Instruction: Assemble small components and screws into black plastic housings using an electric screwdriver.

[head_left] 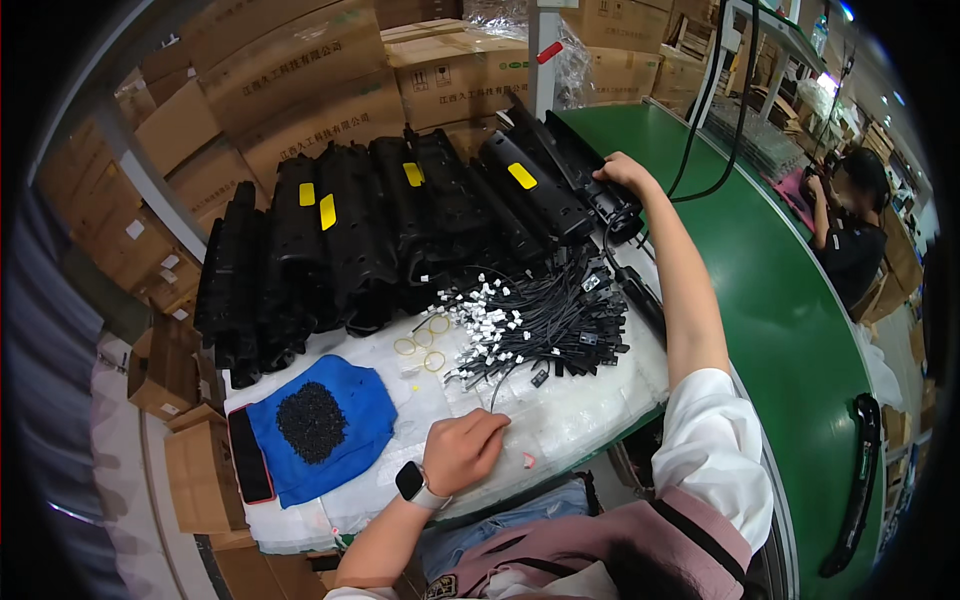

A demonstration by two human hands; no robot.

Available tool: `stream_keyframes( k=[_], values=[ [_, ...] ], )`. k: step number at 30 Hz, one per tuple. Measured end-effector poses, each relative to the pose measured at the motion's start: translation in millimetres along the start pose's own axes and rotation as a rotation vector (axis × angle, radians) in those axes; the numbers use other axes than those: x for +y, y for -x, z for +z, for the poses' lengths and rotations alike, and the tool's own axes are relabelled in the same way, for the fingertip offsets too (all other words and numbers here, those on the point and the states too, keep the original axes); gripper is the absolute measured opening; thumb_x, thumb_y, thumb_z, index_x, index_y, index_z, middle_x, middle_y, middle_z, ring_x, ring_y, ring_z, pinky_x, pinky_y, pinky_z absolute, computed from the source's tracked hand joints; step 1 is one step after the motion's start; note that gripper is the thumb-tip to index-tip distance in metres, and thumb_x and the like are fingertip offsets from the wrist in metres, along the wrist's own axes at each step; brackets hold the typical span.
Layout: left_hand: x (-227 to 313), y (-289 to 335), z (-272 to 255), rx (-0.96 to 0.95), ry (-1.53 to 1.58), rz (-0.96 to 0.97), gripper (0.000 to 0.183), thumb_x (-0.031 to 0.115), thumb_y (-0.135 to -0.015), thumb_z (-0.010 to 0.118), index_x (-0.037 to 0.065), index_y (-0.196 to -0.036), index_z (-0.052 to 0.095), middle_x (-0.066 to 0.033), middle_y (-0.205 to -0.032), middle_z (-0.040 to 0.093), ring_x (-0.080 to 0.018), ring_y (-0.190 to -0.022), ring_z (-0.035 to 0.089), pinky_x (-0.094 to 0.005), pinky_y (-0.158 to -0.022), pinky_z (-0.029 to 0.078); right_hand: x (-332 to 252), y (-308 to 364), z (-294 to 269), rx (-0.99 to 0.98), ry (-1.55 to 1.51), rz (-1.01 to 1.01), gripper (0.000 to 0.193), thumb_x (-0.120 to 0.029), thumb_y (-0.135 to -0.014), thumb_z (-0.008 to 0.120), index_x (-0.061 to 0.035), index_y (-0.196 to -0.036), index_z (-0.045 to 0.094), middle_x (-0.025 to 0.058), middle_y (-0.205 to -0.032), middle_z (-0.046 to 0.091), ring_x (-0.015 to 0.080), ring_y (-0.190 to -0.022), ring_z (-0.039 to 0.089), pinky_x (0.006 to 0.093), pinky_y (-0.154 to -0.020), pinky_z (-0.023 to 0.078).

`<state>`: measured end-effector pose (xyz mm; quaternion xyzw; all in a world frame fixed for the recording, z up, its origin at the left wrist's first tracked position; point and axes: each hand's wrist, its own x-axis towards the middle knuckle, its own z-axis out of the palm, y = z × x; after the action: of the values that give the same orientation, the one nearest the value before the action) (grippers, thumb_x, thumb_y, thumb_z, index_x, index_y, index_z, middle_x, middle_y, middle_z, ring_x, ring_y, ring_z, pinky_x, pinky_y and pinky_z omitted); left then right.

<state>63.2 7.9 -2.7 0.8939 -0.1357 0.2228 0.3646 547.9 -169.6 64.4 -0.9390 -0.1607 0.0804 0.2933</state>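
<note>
My left hand [463,452], with a dark watch on its wrist, is closed in a pinch at the table's front. Between its fingertips is the end of a thin black cable [497,392]. That cable runs up into a pile of black cables [575,315] with white connectors [483,318] at their left ends. At the far right of the table, my right hand [628,172] has its fingers curled over the edge of a long black plastic part [574,150]. Its fingertips are partly hidden. Similar black parts [345,240], some with yellow labels, stand in a row to the left.
Small black pieces [311,422] lie heaped on a blue cloth [368,392], beside a phone [250,455]. Yellow rubber bands [434,361] lie near the connectors. A green conveyor [760,290] borders the right side. Cardboard boxes [300,85] stand behind; another person [855,235] sits beyond the conveyor.
</note>
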Motion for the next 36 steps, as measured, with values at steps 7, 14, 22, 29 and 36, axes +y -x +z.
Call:
stream_keyframes(
  k=[7,14,22,29,36],
  values=[
    [-0.8,1.1,4.7,-0.029,-0.014,-0.001,0.016,0.002,-0.075,0.062,0.006,-0.09,0.063,-0.0083,-0.074,0.061,-0.0268,-0.058,0.06,-0.0351,-0.051,0.048,-59.6,-0.6,23.8,0.218,0.372,-0.199,0.043,-0.024,-0.079,0.058,0.0019,-0.113,0.06,0.0287,-0.107,0.061,0.0385,-0.103,0.059,0.0411,-0.09,0.046],
    [-2.8,1.5,4.3,-0.03,-0.016,0.003,0.014,0.002,-0.075,0.062,0.005,-0.088,0.063,-0.0092,-0.074,0.061,-0.0264,-0.058,0.06,-0.034,-0.052,0.047,-89.9,-3.9,39.6,0.063,0.182,-0.233,0.092,-0.057,-0.071,0.065,0.0044,-0.135,0.039,0.0282,-0.129,0.049,0.0362,-0.121,0.049,0.0384,-0.102,0.038],
    [-4.5,2.8,-0.8,-0.045,-0.051,0.035,0.018,0.002,-0.074,0.061,0.006,-0.092,0.062,-0.0081,-0.075,0.059,-0.0267,-0.059,0.06,-0.0358,-0.051,0.047,-110.3,13.9,21.4,0.28,0.349,-0.036,0.066,-0.026,-0.068,0.069,0.0024,-0.122,0.043,0.0224,-0.118,0.059,0.0351,-0.109,0.059,0.0416,-0.091,0.047],
    [-1.9,0.3,-3.4,-0.021,-0.079,0.036,0.017,0.002,-0.073,0.062,0.006,-0.089,0.063,-0.0079,-0.073,0.06,-0.0255,-0.057,0.059,-0.0343,-0.051,0.047,-88.9,12.8,3.1,0.704,0.293,-0.296,0.037,-0.01,-0.07,0.062,-0.0099,-0.105,0.052,0.0225,-0.088,0.066,0.0402,-0.086,0.064,0.0488,-0.075,0.051],
    [-2.8,-2.2,-16.6,0.11,-0.148,0.078,0.027,-0.001,-0.071,0.063,0.004,-0.097,0.062,-0.0106,-0.084,0.061,-0.0267,-0.065,0.06,-0.0342,-0.054,0.048,-125.8,88.7,-31.8,1.011,0.111,-0.865,0.031,-0.005,-0.071,0.058,-0.0089,-0.101,0.053,0.0158,-0.083,0.066,0.0323,-0.079,0.066,0.0405,-0.071,0.053]
  ],
)
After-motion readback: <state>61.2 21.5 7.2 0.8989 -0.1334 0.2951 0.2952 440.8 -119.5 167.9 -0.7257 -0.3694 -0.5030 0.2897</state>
